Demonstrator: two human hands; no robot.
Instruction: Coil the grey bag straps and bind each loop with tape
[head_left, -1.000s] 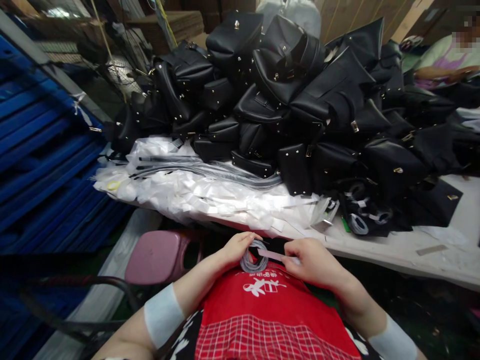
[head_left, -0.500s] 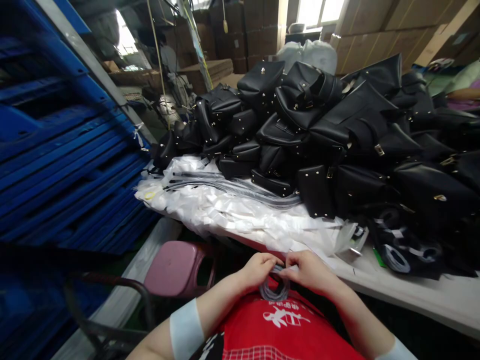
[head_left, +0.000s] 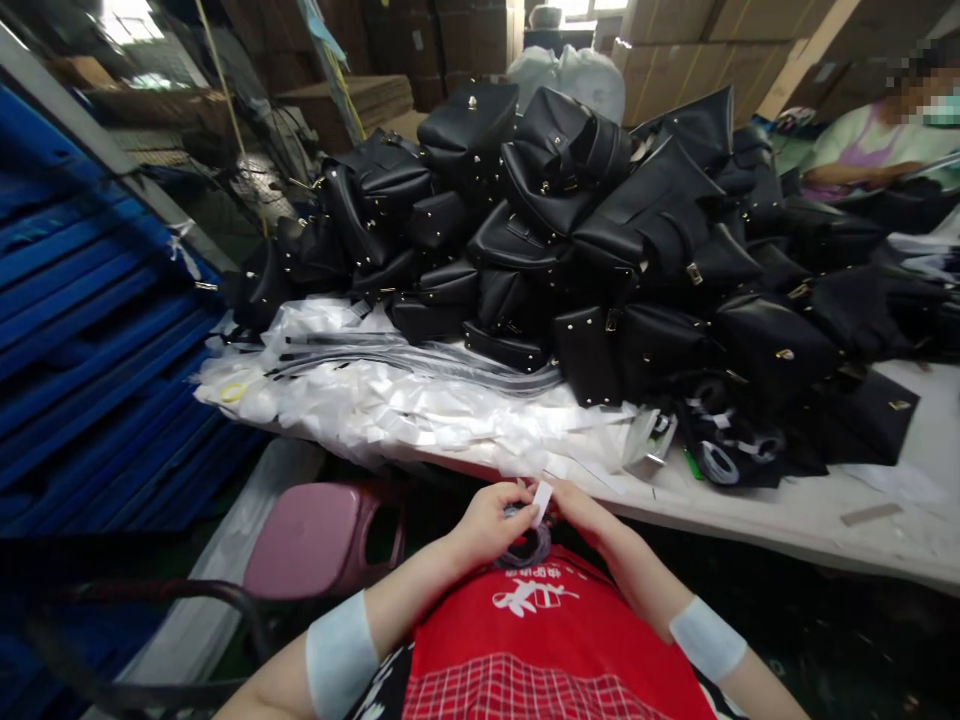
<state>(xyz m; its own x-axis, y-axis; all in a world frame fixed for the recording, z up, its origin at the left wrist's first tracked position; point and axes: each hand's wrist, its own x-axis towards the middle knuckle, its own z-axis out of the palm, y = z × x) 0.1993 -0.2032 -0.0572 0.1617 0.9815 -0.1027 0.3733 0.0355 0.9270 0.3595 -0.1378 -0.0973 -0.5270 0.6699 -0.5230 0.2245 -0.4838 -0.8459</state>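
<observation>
My left hand (head_left: pixel 489 518) is closed on a small grey coil (head_left: pixel 534 550), which looks like a strap rolled up in clear plastic, in front of the red apron. A short white strip (head_left: pixel 541 500) stands up at the top of the coil, by my left thumb. Against the strip, from the other side, my right hand (head_left: pixel 576 508) is closed, its fingertips partly hidden behind it. More rolled coils (head_left: pixel 720 462) with white bands lie on the table to the right. Long flat straps in plastic (head_left: pixel 420 355) are spread among white wrappers (head_left: pixel 390 405) on the table.
A big heap of black bags (head_left: pixel 536 235) covers the back of the white table (head_left: pixel 787 530). Blue pallets (head_left: pixel 90 330) are stacked at left, with a pink stool (head_left: pixel 304 540) and a dark chair frame (head_left: pixel 172 590) nearby. Another person (head_left: pixel 862 150) sits at the far right.
The view has swung right, showing more of the other person. The white strip now sticks up from the coil, and my right hand has shifted behind it. My left hand still holds the coil.
</observation>
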